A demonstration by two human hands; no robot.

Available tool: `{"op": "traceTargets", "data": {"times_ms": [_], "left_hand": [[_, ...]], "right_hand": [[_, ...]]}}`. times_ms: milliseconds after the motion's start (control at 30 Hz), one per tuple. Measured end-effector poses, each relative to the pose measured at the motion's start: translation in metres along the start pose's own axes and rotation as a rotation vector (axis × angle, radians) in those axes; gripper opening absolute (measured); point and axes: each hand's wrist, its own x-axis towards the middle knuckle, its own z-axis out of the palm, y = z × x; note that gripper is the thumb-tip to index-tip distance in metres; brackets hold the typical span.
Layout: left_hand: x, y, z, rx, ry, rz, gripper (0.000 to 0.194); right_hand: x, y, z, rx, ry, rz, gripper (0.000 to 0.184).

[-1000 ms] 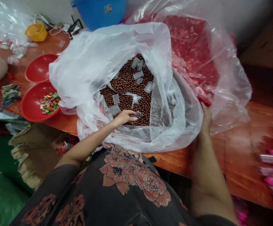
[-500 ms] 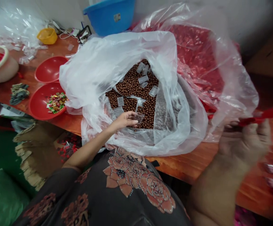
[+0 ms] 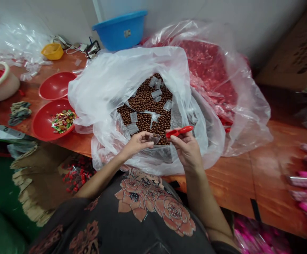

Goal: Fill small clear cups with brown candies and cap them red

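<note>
Our right hand (image 3: 186,146) grasps a red piece (image 3: 183,130) between thumb and fingers, while our left hand (image 3: 136,144), near it, pinches a clear tube (image 3: 156,139), both over the open white bag (image 3: 102,77) of brown balls (image 3: 142,98), where loose tubes (image 3: 157,93) lie scattered. Left of the bag we see a red bowl (image 3: 40,123) holding wrapped sweets (image 3: 63,121); farther back, on the right, we have a red-filled sack (image 3: 208,67), and by the wall a blue tub (image 3: 121,33).
</note>
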Motion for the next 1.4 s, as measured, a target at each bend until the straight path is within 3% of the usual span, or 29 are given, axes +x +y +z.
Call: {"op": "traceTargets", "data": {"times_ms": [100, 233, 367, 467, 567, 833, 1133, 1233, 1333, 1400], "left_hand": [[-0.003, -0.001, 0.001, 0.039, -0.016, 0.024, 0.038], [-0.008, 0.000, 0.004, 0.104, -0.041, 0.045, 0.037], [-0.013, 0.001, 0.007, 0.250, 0.013, 0.112, 0.035], [-0.016, 0.001, 0.008, 0.390, 0.067, 0.178, 0.032], [-0.017, 0.000, 0.009, 0.428, 0.106, 0.222, 0.029], [-0.019, -0.003, 0.016, 0.136, 0.168, 0.114, 0.033], [-0.023, -0.015, 0.020, -0.034, 0.238, 0.109, 0.038], [-0.023, -0.011, 0.017, -0.199, 0.187, 0.007, 0.044], [-0.021, -0.006, 0.016, -0.352, 0.107, -0.147, 0.064], [-0.019, -0.004, 0.016, -0.381, 0.117, -0.212, 0.064]], "right_hand": [[0.000, 0.003, 0.007, 0.036, 0.020, -0.005, 0.034], [-0.004, 0.001, 0.008, -0.096, 0.041, -0.066, 0.030], [-0.008, -0.007, 0.003, -0.425, -0.114, -0.198, 0.022], [-0.008, -0.012, 0.003, -0.672, -0.221, -0.333, 0.031], [-0.009, -0.010, 0.008, -0.808, -0.250, -0.432, 0.044], [-0.011, 0.020, 0.019, -1.056, -0.216, -0.643, 0.089], [-0.009, 0.023, 0.022, -1.077, -0.305, -0.710, 0.076], [-0.010, 0.026, 0.024, -1.022, -0.349, -0.719, 0.084], [-0.014, 0.028, 0.030, -1.004, -0.402, -0.709, 0.094], [-0.018, 0.028, 0.034, -1.043, -0.401, -0.705, 0.097]]}}
